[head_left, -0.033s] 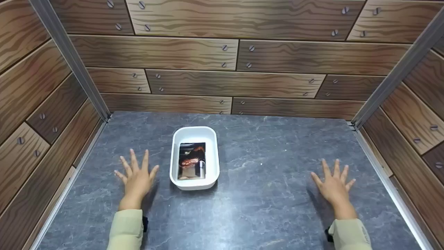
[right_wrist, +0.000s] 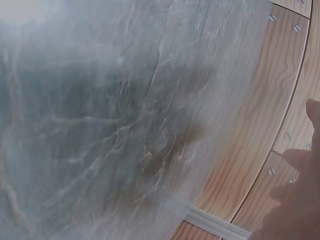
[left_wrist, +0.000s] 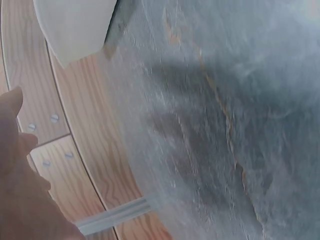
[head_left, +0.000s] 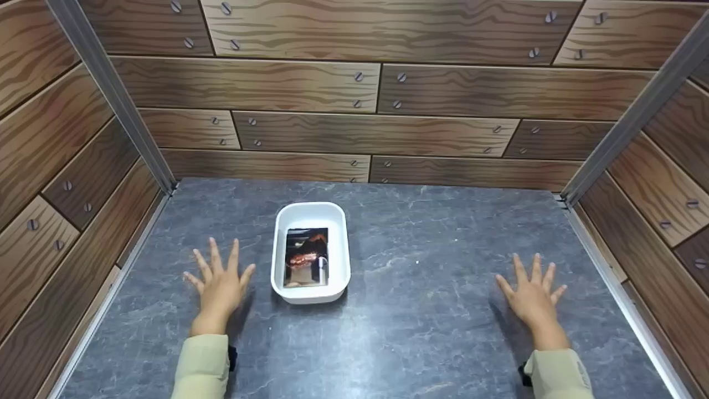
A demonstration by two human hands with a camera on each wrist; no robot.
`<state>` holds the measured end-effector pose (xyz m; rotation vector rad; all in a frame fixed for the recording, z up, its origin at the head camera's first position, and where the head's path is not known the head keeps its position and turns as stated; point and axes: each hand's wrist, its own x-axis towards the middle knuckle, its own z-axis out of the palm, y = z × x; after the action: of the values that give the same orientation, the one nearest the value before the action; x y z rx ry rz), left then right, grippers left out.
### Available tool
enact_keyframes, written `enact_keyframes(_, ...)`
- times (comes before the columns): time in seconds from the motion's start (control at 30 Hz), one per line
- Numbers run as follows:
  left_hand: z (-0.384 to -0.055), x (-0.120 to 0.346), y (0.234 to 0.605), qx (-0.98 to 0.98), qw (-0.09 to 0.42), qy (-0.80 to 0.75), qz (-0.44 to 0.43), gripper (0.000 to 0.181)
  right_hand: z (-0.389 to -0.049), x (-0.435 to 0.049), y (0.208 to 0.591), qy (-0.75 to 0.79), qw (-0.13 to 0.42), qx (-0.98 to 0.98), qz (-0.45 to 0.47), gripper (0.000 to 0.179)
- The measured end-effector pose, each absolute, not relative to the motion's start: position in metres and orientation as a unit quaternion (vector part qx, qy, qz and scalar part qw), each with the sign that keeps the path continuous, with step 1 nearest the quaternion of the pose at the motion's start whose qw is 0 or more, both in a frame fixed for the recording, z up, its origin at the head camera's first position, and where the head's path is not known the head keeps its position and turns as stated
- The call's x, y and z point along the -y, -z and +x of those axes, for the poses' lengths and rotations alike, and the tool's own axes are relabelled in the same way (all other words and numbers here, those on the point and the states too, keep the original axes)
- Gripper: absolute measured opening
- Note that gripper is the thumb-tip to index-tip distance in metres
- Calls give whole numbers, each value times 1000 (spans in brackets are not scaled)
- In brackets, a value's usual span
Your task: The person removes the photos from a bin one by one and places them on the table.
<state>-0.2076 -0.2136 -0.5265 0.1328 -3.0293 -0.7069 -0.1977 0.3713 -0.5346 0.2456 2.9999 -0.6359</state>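
Note:
A white tub (head_left: 344, 249) with rounded corners stands left of the middle of the grey marbled table. On its floor lies a flat, glossy rectangle (head_left: 306, 257), dark with reddish-orange and tan patches. My left hand (head_left: 220, 291), fingers spread and holding nothing, is just left of the tub. Far to the right, my right hand (head_left: 533, 299) is also spread and empty above the table. In the left wrist view the tub's outer wall (left_wrist: 77, 27) shows at the top left, and part of my left hand (left_wrist: 25, 185) at the left edge. Part of my right hand (right_wrist: 295, 200) fills the right wrist view's lower right edge.
Wood-patterned panels (head_left: 310, 133) close off the back and both sides of the table (head_left: 421, 310). Grey metal posts, left (head_left: 116, 100) and right (head_left: 637, 105), stand at the two back corners. Pale metal strips edge the tabletop's sides.

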Motion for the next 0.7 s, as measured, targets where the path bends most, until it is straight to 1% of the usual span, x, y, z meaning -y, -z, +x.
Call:
enact_keyframes(0.2,-214,208,522,972,22,233,32,69,-205,-368,528,205,35,-976,71,87)
enact_keyframes(0.4,-222,203,514,968,17,247,34,71,-212,-364,520,209,25,-976,62,84)
enact_keyframes(0.47,-224,200,513,965,23,260,31,72,-215,-361,516,212,22,-975,60,84)
enact_keyframes(0.6,-229,193,511,957,41,284,31,72,-225,-347,509,223,10,-974,51,79)
enact_keyframes(0.7,-233,185,510,953,44,298,41,73,-235,-330,503,234,2,-971,43,74)
